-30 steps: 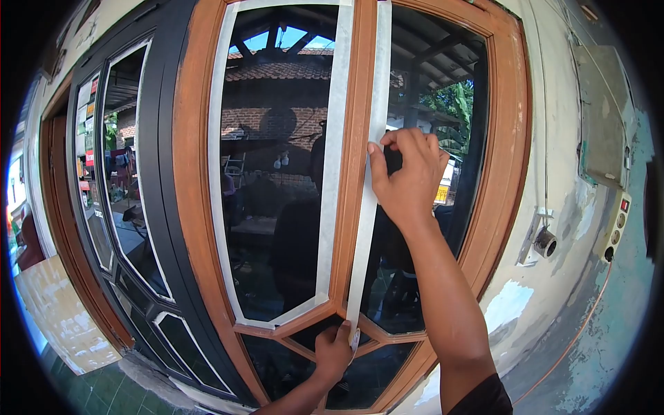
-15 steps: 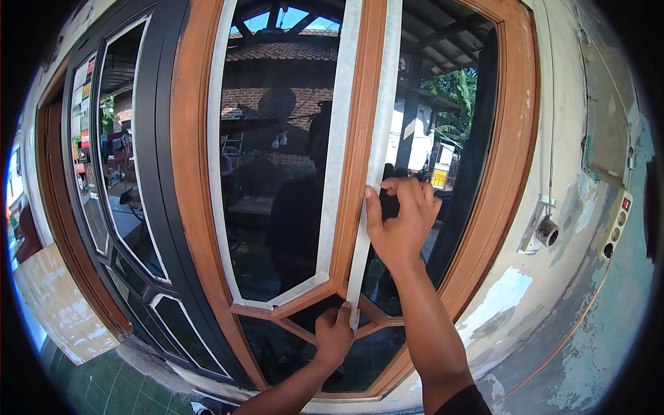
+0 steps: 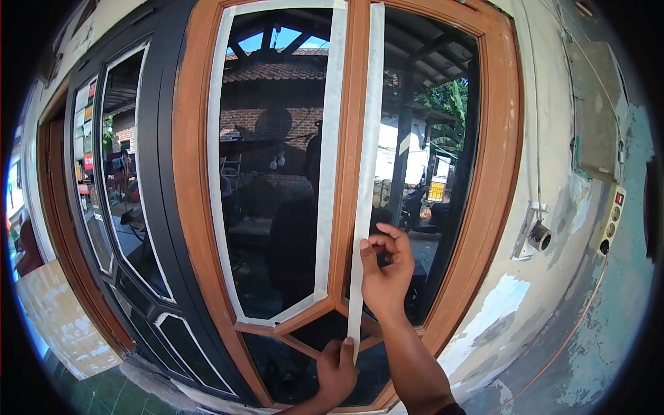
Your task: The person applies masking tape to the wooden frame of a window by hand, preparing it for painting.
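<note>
A long strip of white masking tape runs down the glass along the right side of the window's middle wooden bar. My left hand is closed on the tape's lower end, below the main pane and over the small lower panes. Higher up, my right hand rests its thumb on the strip near the bar. Its other fingers curl loosely in front of the dark right pane, apart from the thumb. The left pane has white tape around its visible edges.
Around the glass is a brown wooden frame. To the left stands a black door with white-edged panes. A pipe stub, a power strip and an orange cable are on the peeling right wall.
My right hand has slid down along the tape, its thumb still against it. My left hand is lower too, still gripping the end. The view has shifted slightly.
</note>
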Motion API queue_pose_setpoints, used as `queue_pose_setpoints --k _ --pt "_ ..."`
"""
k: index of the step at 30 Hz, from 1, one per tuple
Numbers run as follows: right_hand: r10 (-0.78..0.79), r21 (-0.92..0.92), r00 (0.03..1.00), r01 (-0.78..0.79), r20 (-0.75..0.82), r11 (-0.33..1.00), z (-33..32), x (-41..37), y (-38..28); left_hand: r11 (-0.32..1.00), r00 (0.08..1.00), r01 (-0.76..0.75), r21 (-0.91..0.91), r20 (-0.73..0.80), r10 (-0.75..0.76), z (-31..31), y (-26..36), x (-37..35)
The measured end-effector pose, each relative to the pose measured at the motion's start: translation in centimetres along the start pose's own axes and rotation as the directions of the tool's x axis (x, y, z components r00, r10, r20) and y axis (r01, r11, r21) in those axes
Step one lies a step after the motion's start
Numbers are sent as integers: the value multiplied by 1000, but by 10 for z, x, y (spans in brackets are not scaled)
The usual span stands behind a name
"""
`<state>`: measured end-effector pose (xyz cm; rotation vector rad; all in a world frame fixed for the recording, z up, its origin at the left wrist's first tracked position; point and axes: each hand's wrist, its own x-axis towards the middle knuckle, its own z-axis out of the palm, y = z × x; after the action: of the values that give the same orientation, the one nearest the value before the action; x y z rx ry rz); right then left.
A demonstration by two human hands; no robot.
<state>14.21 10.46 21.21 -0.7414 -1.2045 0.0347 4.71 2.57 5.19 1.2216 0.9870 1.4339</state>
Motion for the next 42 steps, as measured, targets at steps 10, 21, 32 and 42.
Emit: queue_pose_setpoints --k 10,21,32,42 --pt "239 466 962 -273 132 842 -14 -10 -37 959 959 -244 144 -111 261 -1 -28 -38" --pt "-14 -11 999 14 -38 1000 -1 -3 -2 941 966 -207 267 -98 240 9 -32 16" --pt "-147 -218 984 121 -105 968 8 2 17 972 991 -13 235 -126 43 17 -33 56" --pt "-178 -276 977 141 -116 951 10 1 16 986 993 -5 168 -111 24 13 -29 57"
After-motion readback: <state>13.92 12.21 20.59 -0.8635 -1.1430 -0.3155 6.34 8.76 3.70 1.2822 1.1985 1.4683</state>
